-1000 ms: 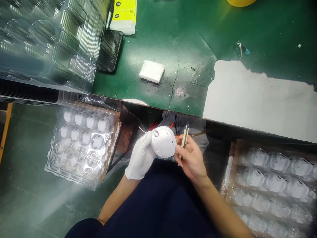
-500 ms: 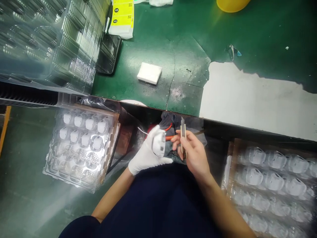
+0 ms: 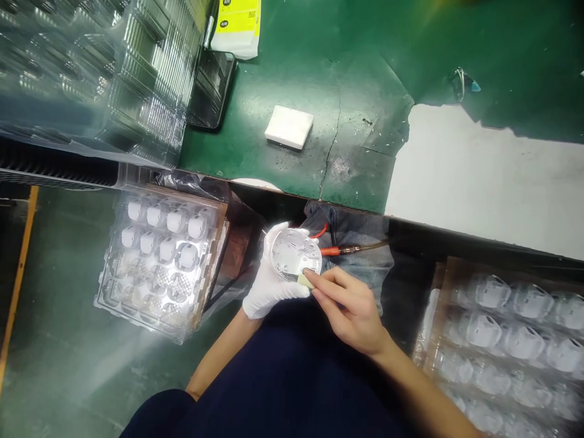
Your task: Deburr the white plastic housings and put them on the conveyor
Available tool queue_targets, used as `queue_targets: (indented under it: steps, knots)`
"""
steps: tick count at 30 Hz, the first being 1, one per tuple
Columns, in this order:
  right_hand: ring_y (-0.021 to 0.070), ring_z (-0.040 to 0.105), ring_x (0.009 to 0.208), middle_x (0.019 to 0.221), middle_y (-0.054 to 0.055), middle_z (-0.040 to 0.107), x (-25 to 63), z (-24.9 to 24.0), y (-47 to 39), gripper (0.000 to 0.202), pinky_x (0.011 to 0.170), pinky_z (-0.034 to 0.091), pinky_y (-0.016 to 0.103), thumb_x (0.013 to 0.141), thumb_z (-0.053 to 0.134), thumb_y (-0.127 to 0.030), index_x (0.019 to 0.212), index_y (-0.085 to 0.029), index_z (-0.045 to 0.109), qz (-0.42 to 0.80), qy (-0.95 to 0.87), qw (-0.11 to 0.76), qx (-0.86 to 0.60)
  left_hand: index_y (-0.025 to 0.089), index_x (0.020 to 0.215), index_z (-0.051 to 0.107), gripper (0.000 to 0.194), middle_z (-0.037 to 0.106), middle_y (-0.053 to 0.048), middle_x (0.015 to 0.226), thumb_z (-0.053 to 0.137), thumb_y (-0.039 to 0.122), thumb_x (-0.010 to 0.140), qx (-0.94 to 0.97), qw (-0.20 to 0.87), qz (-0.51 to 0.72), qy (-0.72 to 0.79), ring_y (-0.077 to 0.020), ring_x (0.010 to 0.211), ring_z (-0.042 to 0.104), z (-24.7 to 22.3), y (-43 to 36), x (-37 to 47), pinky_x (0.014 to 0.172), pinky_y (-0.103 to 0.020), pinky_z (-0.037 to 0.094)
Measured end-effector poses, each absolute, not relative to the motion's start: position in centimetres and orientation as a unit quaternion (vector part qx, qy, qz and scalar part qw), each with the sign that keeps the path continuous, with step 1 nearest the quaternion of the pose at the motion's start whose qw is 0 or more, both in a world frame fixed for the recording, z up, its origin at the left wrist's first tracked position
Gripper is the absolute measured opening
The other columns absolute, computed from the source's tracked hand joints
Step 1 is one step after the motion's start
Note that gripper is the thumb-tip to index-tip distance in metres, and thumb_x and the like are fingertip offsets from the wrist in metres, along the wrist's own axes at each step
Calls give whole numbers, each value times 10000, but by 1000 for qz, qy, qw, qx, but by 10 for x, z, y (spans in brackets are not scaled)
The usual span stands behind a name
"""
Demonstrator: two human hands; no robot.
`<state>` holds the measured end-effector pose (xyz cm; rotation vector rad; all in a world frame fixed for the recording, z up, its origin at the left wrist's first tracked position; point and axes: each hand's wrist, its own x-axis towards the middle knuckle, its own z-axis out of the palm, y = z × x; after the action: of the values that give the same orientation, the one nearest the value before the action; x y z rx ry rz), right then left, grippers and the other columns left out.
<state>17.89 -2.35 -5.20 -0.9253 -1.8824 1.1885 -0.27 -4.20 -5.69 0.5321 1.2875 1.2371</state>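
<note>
My left hand (image 3: pixel 267 277), in a white glove, is wrapped round a round white plastic housing (image 3: pixel 292 249) whose hollow inside faces me. My bare right hand (image 3: pixel 349 304) grips a utility knife (image 3: pixel 305 281) with a pale handle. Its blade lies at the lower rim of the housing; whether it touches the plastic I cannot tell. Most of the knife's handle is hidden under my fingers. Just right of the housing, an orange-handled tool with a hose (image 3: pixel 333 250) lies across grey cloth.
A clear tray of white parts (image 3: pixel 159 267) stands low at left, another tray of white parts (image 3: pixel 506 340) at right. On the green bench (image 3: pixel 365 73) are a white block (image 3: pixel 289 126), a black phone-like slab (image 3: pixel 212 91) and yellow labels (image 3: pixel 237 24). Stacked clear trays (image 3: pixel 150 79) rise at upper left.
My left hand has turned the housing so its inside shows. My right hand has brought the knife down from upright to the housing's lower rim. The view has shifted slightly.
</note>
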Motion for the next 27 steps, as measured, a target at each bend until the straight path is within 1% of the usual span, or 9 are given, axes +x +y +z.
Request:
queue_targets:
  steps: [3,5,8,11,14,18,21,25,27]
  knots:
    - [147,623,691,842,36,675,179,-52,-22,399,616,541,274,1040,605,-112,1371,-241,787,461,-733,354,-354,350,1433,496,1102,665,-118,1452,1098,455,515,228,628,570,479,-361,1314,698,-59,-44,-4,1185,-520,522]
    - [147,625,691,842,37,680,180,-52,-22,397,617,540,275,1040,602,-110,1369,-237,786,462,-735,351,-352,343,1439,514,1067,657,-121,1458,1096,396,546,225,634,576,464,-354,1317,694,-59,-45,-5,1177,-507,527]
    - [146,629,696,847,41,687,180,-52,-22,389,624,542,276,1039,601,-103,1362,-216,787,465,-735,348,-349,344,1439,534,1041,658,-118,1458,1093,361,561,226,634,576,463,-341,1318,690,-57,-45,-6,1149,-481,548]
    - [146,629,693,845,40,685,180,-53,-22,381,622,540,276,1038,607,-105,1354,-213,792,463,-737,343,-352,337,1433,539,1037,665,-126,1458,1093,363,557,229,627,573,474,-353,1310,695,-56,-44,-7,1133,-493,562]
    - [148,633,695,849,38,686,179,-53,-23,392,621,535,276,1034,614,-104,1359,-230,793,452,-743,338,-359,329,1412,531,1050,671,-148,1440,1097,414,532,224,617,570,494,-377,1313,694,-55,-44,-7,1129,-517,568]
    - [149,627,710,862,43,684,179,-52,-24,405,636,528,280,1031,613,-84,1373,-221,783,442,-749,334,-363,317,1423,498,1089,657,-145,1445,1095,450,521,231,605,573,503,-347,1315,696,-57,-45,-7,1144,-499,563]
    - [143,614,700,852,39,673,179,-52,-26,381,635,518,276,1036,617,-88,1354,-207,791,433,-752,327,-376,315,1423,474,1081,625,-139,1484,1092,419,542,253,572,578,524,-323,1341,682,-62,-47,-8,1175,-500,543]
    - [136,646,716,864,36,686,178,-54,-28,339,657,531,254,1055,611,-124,1326,-190,803,480,-711,322,-401,355,1453,451,1095,583,-123,1531,1088,418,565,284,552,592,515,-329,1390,652,-71,-50,-10,1187,-519,531]
    - [148,669,750,879,38,709,178,-52,-24,322,710,553,263,1069,602,-189,1321,-193,803,522,-665,309,-436,371,1467,453,1100,576,-116,1543,1086,433,570,293,558,593,502,-335,1404,642,-74,-51,-12,1187,-527,531]
